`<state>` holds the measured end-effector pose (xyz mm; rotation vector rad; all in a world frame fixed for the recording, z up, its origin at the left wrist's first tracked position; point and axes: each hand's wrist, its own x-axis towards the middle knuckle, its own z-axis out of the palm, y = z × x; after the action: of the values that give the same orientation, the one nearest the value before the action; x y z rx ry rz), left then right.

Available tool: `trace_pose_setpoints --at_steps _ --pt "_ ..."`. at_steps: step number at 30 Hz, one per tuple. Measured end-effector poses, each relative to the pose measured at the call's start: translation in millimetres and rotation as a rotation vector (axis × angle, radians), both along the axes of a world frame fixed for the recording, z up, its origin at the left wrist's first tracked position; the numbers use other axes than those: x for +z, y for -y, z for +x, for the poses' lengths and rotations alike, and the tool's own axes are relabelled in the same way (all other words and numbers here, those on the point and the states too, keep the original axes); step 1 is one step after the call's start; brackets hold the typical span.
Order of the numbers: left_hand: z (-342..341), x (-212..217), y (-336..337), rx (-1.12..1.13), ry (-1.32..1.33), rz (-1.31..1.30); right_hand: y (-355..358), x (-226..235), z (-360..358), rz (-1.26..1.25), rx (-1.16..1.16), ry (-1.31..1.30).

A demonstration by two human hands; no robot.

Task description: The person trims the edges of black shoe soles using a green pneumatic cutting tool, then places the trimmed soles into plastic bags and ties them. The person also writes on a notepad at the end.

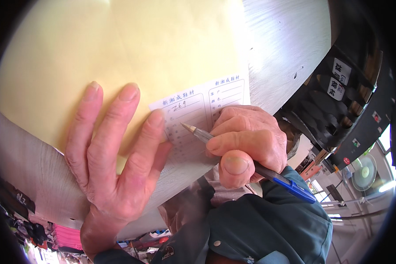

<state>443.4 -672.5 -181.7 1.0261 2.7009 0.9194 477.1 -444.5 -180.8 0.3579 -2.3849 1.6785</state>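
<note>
A ballpoint pen [277,179] with a clear barrel and blue cap end is gripped in my right hand [251,141]. Its tip hovers at or just over a white printed form [193,125]; whether it touches I cannot tell. The form has ruled lines in boxed columns, with a short handwritten entry near the top of the left box. My left hand [119,149] lies with fingers spread, one fingertip on the form's left edge and others on a large sheet of yellow paper [132,48]. My right hand covers part of the form.
Under the papers is a pale wood-grain table [290,39], its curved edge running past my right side. Black shoe-sole-like pieces [325,114] with white labels are stacked at the right. Further off are a fan [364,171] and a pink stack [68,236].
</note>
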Motion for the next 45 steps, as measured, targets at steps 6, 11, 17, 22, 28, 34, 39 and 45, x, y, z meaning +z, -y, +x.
trace_pose_setpoints --at_steps 6,11,17,22,28,34,39,45 --pt "-0.3 -0.7 2.1 -0.016 -0.007 -0.015 0.4 -1.9 0.0 0.049 0.007 0.009" --pt "-1.1 0.1 3.1 -0.016 0.003 -0.014 2.3 1.0 -2.4 0.063 -0.012 0.001" --pt "-0.8 -2.3 4.0 -0.017 -0.005 0.005 0.9 2.0 -4.0 0.118 0.031 0.024" --pt "0.3 -4.7 3.9 0.001 -0.01 0.024 6.1 -1.3 -3.7 0.073 -0.002 0.009" --pt "0.2 -4.6 3.3 0.011 -0.016 0.039 5.1 2.4 -5.5 0.084 0.015 0.043" --pt "0.4 -6.4 2.2 0.019 -0.032 0.053 3.7 4.1 -5.8 0.106 0.021 0.052" --pt "1.2 -7.6 3.4 0.018 -0.03 0.06 6.4 0.8 -3.6 0.081 -0.011 0.025" --pt "2.2 -7.6 5.3 0.013 -0.019 0.046 6.0 1.4 -4.1 0.077 -0.002 0.035"
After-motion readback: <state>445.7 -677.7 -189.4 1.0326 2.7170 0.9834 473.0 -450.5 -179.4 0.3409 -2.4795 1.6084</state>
